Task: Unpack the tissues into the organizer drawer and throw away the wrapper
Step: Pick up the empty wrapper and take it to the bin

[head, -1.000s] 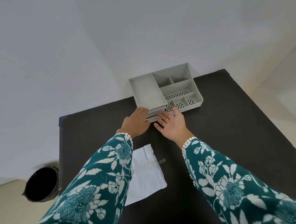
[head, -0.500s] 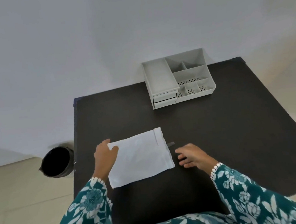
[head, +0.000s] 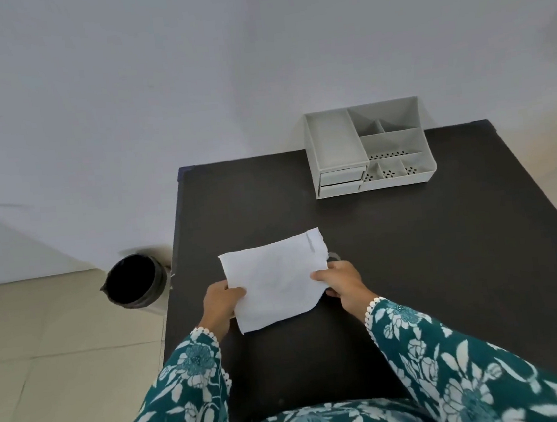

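A flat white wrapper (head: pixel 275 280) is lifted off the dark table (head: pixel 413 265) near its front left. My left hand (head: pixel 219 303) pinches the wrapper's left edge, and my right hand (head: pixel 341 281) grips its right edge. The grey organizer (head: pixel 368 148) stands at the table's far edge, with its two small drawers (head: pixel 341 182) pushed in at its front left. No tissues are visible.
A black waste bin (head: pixel 135 281) stands on the tiled floor just left of the table's left edge. A small dark scrap (head: pixel 332 256) lies on the table behind my right hand. A white wall rises behind the table.
Both hands left the organizer drawers and came back to the wrapper. They took hold of its two sides and raised it off the table. The view shifted left.
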